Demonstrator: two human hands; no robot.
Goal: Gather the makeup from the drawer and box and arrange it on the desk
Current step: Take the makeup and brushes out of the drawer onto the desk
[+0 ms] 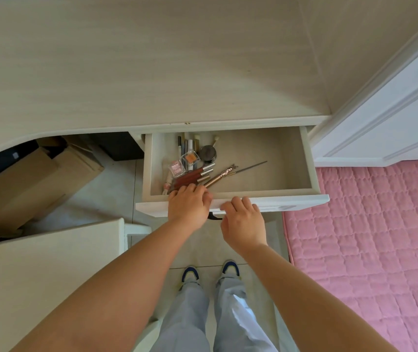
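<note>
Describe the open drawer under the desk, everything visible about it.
The drawer is pulled out from under the pale wood-grain desk. It looks like cream-painted wood with a plain beige floor, raised side walls and a white front panel. The makeup lies clustered in its left half: brushes, pencils, small compacts; the right half is bare. The left hand reaches over the front edge onto the brushes; the right hand rests its fingers on the front panel.
</note>
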